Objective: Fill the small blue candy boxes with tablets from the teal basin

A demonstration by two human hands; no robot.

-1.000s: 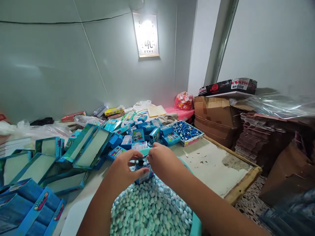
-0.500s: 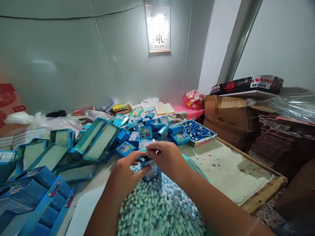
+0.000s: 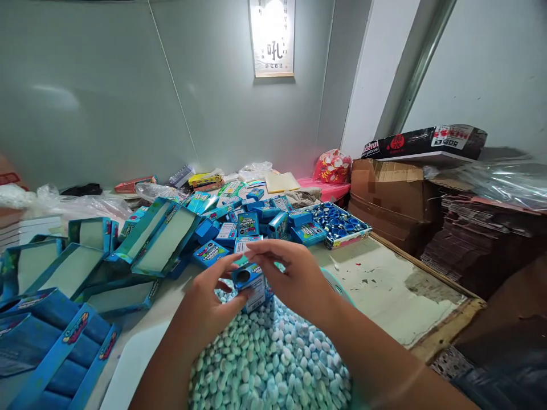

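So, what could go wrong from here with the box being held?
The small blue cardboard box in the left hand has its round hole uncovered, so any contents might spill if tipped. A slip could drop it among the pale green oval pieces below. The jumbled blue cardboard boxes beyond could slide if bumped.

Above a heap of pale mint and blue oval pellets (image 3: 273,364) in a turquoise plastic tub (image 3: 339,285), the left hand (image 3: 203,299) holds a small blue printed cardboard box (image 3: 257,291) with a round dark hole in its top. The right hand (image 3: 297,279) bends over the box, its fingers drawn together. Open, long blue cardboard trays (image 3: 166,242) crowd the left side of the worn cream tabletop (image 3: 376,285); a shallow cardboard carton (image 3: 350,238) of shiny blue round caps (image 3: 335,219) lies near its wooden right edge.
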